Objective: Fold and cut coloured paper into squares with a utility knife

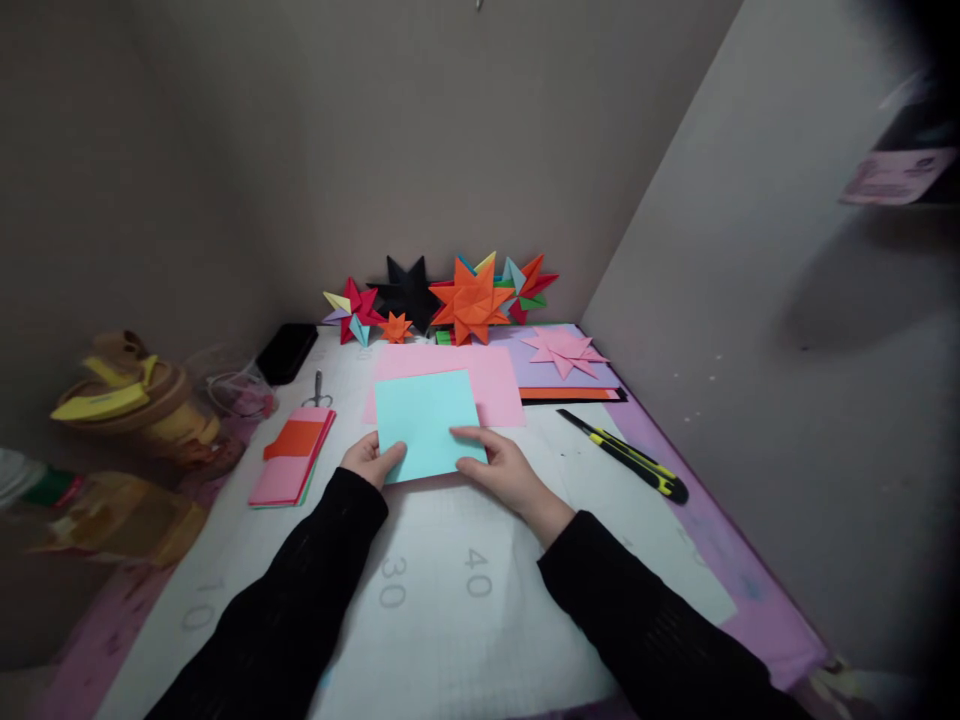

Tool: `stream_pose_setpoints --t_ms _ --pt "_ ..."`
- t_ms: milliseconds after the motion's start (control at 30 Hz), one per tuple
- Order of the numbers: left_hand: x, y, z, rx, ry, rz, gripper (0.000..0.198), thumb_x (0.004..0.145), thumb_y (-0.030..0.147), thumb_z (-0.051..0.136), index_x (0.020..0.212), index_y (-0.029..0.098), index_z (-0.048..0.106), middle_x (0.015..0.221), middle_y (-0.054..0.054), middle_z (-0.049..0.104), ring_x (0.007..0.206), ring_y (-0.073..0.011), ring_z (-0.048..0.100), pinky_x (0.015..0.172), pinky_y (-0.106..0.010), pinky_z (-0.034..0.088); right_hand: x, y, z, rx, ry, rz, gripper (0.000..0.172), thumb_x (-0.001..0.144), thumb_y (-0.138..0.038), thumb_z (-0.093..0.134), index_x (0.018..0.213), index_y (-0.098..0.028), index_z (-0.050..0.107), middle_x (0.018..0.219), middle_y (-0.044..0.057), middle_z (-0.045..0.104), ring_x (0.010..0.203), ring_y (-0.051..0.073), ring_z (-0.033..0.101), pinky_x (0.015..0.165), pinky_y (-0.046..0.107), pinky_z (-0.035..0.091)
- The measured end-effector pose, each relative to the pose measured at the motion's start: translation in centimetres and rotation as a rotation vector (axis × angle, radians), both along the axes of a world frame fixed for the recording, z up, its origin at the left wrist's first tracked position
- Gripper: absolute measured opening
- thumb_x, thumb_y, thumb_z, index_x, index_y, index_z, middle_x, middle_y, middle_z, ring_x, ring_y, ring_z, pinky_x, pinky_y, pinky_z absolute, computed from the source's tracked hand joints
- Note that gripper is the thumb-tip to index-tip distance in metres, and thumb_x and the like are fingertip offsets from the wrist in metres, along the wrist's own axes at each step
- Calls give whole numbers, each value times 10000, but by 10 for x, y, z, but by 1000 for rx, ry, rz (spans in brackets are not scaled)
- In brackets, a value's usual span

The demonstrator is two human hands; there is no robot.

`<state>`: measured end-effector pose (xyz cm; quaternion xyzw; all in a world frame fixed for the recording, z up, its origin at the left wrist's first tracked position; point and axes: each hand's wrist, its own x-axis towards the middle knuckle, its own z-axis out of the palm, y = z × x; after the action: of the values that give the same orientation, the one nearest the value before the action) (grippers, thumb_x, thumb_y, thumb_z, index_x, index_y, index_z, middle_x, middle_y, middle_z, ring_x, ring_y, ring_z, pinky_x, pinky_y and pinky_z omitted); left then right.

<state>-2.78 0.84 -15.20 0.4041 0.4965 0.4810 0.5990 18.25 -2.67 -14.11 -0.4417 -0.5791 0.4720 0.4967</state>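
Note:
Between both hands is a light turquoise square sheet of paper [427, 415], raised toward me and looking flat. My left hand [373, 458] grips its lower left corner, thumb on the front and the other fingers behind. At the right edge, my right hand [506, 468] pinches the sheet, with the thumb low and a finger lying across the front. A pink sheet of paper [499, 385] lies on the table behind the turquoise one, which partly covers it.
Left lie folded pink and orange papers [285, 465], scissors [318, 390] and a black phone [287, 352]. A yellow-black utility knife [630, 455] rests at right. Behind are folded paper stars [472, 300], a pink star [564, 350] on stacked sheets, and walls. Bottles and cups stand far left.

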Motion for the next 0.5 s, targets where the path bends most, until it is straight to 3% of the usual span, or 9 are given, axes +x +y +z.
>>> stream_pose_setpoints --t_ms 67,133,200,267,300,333,400,467,500 --pt "-1 1 1 0 -23 3 548 530 368 808 964 95 614 707 -46 710 626 -189 659 641 -292 518 0 -2 2 -30 -77 31 408 665 -260 710 1070 -253 657 1144 49 628 1077 241 562 949 405 423" --pt "-1 1 3 1 -38 18 725 530 341 816 1146 87 533 700 -39 707 606 -182 657 628 -292 522 1 -2 3 -68 -77 42 469 648 -256 724 1110 -264 640 1164 46 623 1068 242 570 935 407 436" --pt "-1 1 4 10 -57 33 1018 529 310 825 1380 136 293 701 -13 708 572 -164 646 605 -285 519 1 -2 3 -86 -53 46 511 641 -255 734 1140 -267 622 1196 45 608 1088 242 561 941 402 434" --pt "-1 1 6 22 -75 20 1212 530 305 830 1456 226 53 707 19 706 538 -141 629 596 -274 511 2 -1 3 -91 -36 51 537 636 -266 747 1155 -265 612 1220 47 595 1119 243 543 959 400 421" --pt "-1 1 6 25 -81 6 1236 526 312 832 1459 248 22 712 25 705 536 -134 624 607 -273 508 2 -1 3 -90 -32 53 552 630 -270 755 1162 -263 607 1232 47 588 1135 242 533 971 396 412" --pt "-1 1 6 26 -78 -4 1215 518 325 834 1460 243 72 722 18 705 547 -132 622 622 -271 505 3 -1 4 -90 -30 56 566 625 -272 761 1168 -261 603 1245 47 580 1146 241 525 979 391 406" --pt "-2 2 7 18 -39 -5 1038 496 352 840 1392 167 352 764 -25 706 602 -139 621 648 -259 498 3 -1 4 -105 -23 61 570 627 -276 761 1173 -258 600 1245 49 580 1133 240 535 962 381 421" --pt "-2 1 8 -17 1 1 752 495 383 835 1159 108 613 807 -60 698 655 -144 610 644 -244 497 4 -1 4 -127 -15 52 550 640 -289 750 1169 -254 603 1219 53 596 1090 240 562 922 379 452" --pt "-2 -1 9 -43 8 -4 632 513 406 823 1050 109 671 807 -61 688 666 -143 602 631 -242 502 4 0 4 -135 -9 40 537 645 -297 745 1162 -251 608 1201 55 606 1065 241 576 899 379 466"
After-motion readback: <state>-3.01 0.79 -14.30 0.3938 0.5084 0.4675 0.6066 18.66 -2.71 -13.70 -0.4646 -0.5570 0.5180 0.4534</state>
